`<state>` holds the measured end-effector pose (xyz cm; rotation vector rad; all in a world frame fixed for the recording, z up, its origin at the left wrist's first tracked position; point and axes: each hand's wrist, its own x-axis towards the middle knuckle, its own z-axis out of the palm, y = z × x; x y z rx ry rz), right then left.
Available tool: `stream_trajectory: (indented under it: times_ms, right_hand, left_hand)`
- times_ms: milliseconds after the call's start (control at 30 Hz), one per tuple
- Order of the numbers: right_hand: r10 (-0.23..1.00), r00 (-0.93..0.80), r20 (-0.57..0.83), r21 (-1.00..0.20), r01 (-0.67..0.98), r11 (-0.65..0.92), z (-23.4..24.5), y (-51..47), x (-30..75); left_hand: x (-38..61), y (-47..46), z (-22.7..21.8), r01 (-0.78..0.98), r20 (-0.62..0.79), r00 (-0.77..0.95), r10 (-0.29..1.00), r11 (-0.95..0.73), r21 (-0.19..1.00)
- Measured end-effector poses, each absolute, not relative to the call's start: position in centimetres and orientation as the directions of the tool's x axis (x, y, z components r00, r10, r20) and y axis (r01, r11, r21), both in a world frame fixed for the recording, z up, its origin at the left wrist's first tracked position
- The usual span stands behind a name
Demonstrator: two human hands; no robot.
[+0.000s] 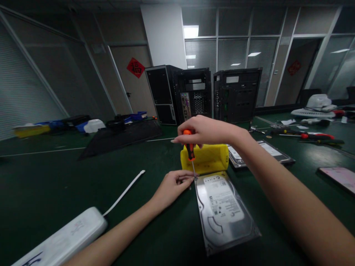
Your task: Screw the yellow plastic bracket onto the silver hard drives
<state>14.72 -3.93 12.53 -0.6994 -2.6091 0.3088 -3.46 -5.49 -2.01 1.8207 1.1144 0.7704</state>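
Note:
My right hand [198,131] is wrapped round the orange-and-black handle of a screwdriver [190,151]. The screwdriver points down, slightly tilted, and its tip meets the near-left top corner area of a silver hard drive [222,207] at the drive's far end. My left hand [174,186] lies on the table with thumb and fingers pinched together at that same corner, beside the tip; what is between them is hidden. Directly behind the drive is a yellow plastic bin [206,159], touching or very close to its far edge. A white label covers much of the drive's top.
A second hard drive [266,151] lies behind my right forearm. A white power strip [63,236] is at the front left, a pink phone [340,177] at the right edge. Computer cases [194,92] stand at the back; several hand tools [310,136] lie at the right.

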Motion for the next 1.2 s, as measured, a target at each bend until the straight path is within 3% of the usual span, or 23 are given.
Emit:
stream_trajectory:
  times_ms: [133, 333, 500, 1200]
  right_hand:
    - [0.536, -0.764, 0.36, -0.217, 0.49, 0.844, 12.55, -3.96, 14.54]
    - [0.636, -0.728, 0.255, -0.32, 0.558, 0.766, 12.66, -4.22, 15.04]
    - [0.624, -0.752, 0.213, -0.385, 0.522, 0.761, 12.66, -4.16, 15.39]
    - [0.653, -0.735, 0.184, -0.381, 0.559, 0.736, 12.89, -4.05, 15.36]
  left_hand:
    - [-3.43, -5.46, -2.05, 0.376, 0.077, 0.415, 0.907, -0.248, 0.893]
    - [-3.25, -5.74, -1.59, 0.383, 0.061, 0.403, 0.913, -0.228, 0.895]
    - [-3.31, -5.64, -1.84, 0.382, 0.06, 0.402, 0.914, -0.227, 0.896]
    - [-3.25, -5.53, -1.77, 0.384, 0.05, 0.392, 0.918, -0.213, 0.898]
